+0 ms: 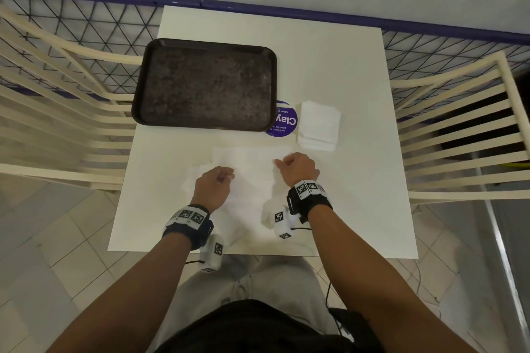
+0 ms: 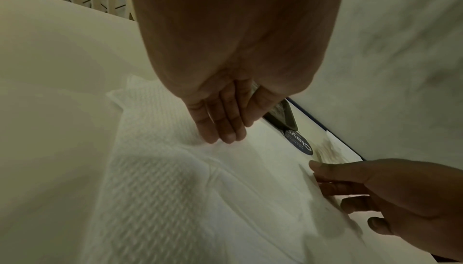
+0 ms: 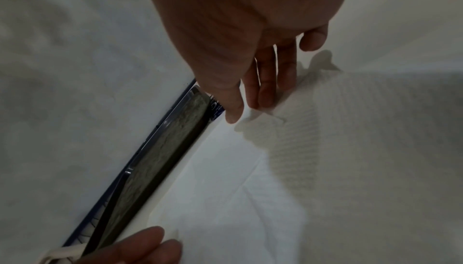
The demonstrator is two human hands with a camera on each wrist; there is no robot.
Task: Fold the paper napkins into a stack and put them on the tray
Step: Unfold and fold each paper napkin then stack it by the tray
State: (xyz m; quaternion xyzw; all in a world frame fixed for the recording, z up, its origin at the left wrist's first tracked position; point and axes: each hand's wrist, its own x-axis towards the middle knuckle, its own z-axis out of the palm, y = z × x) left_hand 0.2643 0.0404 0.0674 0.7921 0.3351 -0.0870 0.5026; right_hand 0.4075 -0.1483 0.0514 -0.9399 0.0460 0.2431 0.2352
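An unfolded white paper napkin (image 1: 252,172) lies flat on the table in front of me. My left hand (image 1: 228,176) pinches its left part, and the fingers (image 2: 220,129) come down on a raised crease. My right hand (image 1: 278,163) pinches the napkin's far right corner (image 3: 253,114) between thumb and fingers. More loose napkins (image 1: 190,178) peek out under my left hand. A stack of folded napkins (image 1: 318,125) sits to the right of the dark brown tray (image 1: 205,84), which has nothing on it.
A round purple sticker (image 1: 282,123) lies partly under the tray's near right corner. The white table (image 1: 358,195) is flanked by cream slatted chairs on the left (image 1: 57,129) and right (image 1: 459,137). A wire mesh fence (image 1: 86,26) runs behind.
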